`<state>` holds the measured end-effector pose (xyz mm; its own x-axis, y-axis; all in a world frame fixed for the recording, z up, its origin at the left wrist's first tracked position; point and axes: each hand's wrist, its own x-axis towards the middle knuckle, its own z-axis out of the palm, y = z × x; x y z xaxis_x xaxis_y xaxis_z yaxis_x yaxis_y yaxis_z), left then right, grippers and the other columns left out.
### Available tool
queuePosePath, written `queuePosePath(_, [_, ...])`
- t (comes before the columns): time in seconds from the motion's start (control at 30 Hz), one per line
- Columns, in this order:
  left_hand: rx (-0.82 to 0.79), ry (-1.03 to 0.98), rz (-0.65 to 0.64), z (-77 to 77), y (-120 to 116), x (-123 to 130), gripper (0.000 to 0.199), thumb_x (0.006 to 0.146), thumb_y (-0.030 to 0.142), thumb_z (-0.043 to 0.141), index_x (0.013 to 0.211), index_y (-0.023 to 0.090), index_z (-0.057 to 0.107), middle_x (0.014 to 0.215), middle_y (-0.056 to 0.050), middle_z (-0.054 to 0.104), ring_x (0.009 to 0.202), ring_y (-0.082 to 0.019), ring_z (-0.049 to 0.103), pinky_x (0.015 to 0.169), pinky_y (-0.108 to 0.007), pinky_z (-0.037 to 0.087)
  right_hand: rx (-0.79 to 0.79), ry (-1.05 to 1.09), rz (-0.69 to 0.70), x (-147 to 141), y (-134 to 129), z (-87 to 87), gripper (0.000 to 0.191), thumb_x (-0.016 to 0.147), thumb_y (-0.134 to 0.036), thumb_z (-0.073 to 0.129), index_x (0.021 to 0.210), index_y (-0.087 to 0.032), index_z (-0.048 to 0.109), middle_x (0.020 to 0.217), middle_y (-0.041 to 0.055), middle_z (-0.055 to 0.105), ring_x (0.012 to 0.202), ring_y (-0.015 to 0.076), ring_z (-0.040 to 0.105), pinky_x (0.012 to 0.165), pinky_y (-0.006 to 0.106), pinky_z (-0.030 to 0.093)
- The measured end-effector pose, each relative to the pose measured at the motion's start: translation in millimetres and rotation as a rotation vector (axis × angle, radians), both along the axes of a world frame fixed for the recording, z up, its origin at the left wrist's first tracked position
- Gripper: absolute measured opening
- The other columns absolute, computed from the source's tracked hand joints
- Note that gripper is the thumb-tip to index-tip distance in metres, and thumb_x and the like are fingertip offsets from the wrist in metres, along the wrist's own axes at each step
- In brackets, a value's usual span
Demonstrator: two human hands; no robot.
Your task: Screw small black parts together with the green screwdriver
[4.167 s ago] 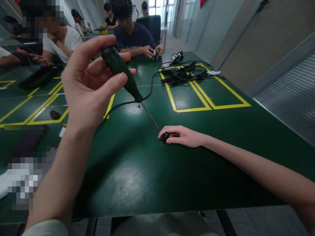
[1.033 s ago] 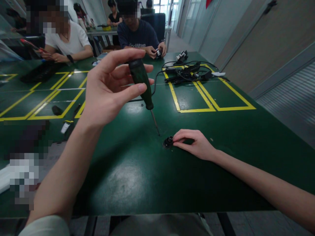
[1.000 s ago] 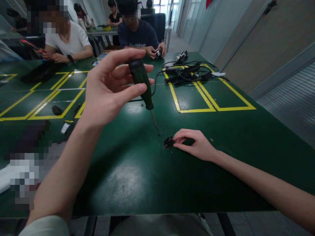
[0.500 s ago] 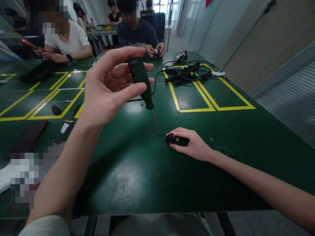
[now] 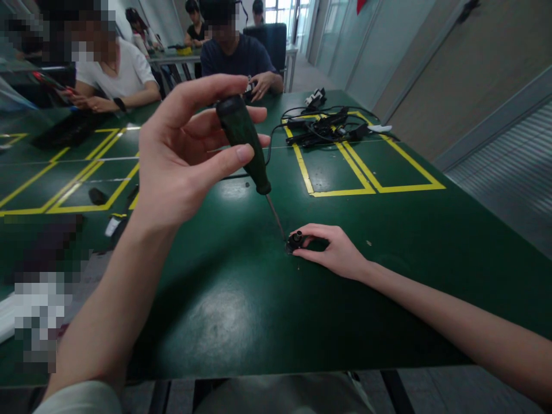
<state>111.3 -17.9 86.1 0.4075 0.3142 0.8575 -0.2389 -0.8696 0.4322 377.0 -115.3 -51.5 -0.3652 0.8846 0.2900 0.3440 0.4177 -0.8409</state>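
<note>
My left hand [image 5: 185,155] grips a dark green screwdriver [image 5: 245,144] by its handle, the forefinger lying over the butt end and the thumb against its side. The shaft slants down to the right, and its tip is at the left edge of a small round black part [image 5: 295,242]; whether the tip touches it I cannot tell. My right hand [image 5: 334,250] pinches that part between thumb and fingers, low at the tabletop. A short hollow stub sticks up from the part. Its exact kind is not clear.
On the green table [image 5: 388,322], yellow tape [image 5: 414,188] marks out rectangles. A tangle of black cables [image 5: 328,129] lies at the far right. To the left are a small black block [image 5: 98,196] and a dark flat object [image 5: 47,247]. Other people sit across the table.
The screwdriver tip has come slightly right and down, up to the black part. My right hand still pinches the part, which looks a little more tilted. The co-worker's hands opposite have shifted left.
</note>
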Motion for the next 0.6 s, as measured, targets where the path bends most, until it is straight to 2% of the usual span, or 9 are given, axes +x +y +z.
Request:
queuePosePath(0.3, [0.022, -0.017, -0.010, -3.1, 1.1, 4.7, 0.063, 0.074, 0.016, 0.092, 0.131, 0.027, 0.069, 0.115, -0.004, 0.073, 0.118, -0.030, 0.074, 0.091, -0.049, 0.070, -0.006, -0.010, 0.000, 0.0, 0.3, 1.3, 0.024, 0.085, -0.035, 0.081, 0.103, -0.020, 0.078, 0.104, 0.0082, 0.080, 0.083, 0.0188, 0.075, 0.078, 0.035, 0.068])
queuePosePath(0.43, [0.005, -0.007, 0.021, -3.8, -1.4, 6.2, 0.058, 0.079, 0.010, 0.087, 0.131, 0.025, 0.068, 0.122, -0.006, 0.073, 0.117, -0.029, 0.074, 0.092, -0.046, 0.069, -0.001, -0.001, 0.004, 0.2, 0.9, -0.7, 0.024, 0.085, -0.035, 0.081, 0.103, -0.019, 0.078, 0.104, 0.0083, 0.080, 0.083, 0.0184, 0.075, 0.078, 0.034, 0.068])
queuePosePath(0.6, [0.023, 0.024, 0.029, -5.2, -1.2, 6.5, 0.058, 0.081, 0.018, 0.087, 0.135, 0.028, 0.066, 0.121, -0.004, 0.073, 0.119, -0.028, 0.073, 0.094, -0.049, 0.068, 0.004, 0.000, -0.011, 0.1, 1.2, -3.5, 0.025, 0.084, -0.037, 0.082, 0.102, -0.020, 0.077, 0.105, 0.0085, 0.080, 0.084, 0.0190, 0.075, 0.078, 0.034, 0.068])
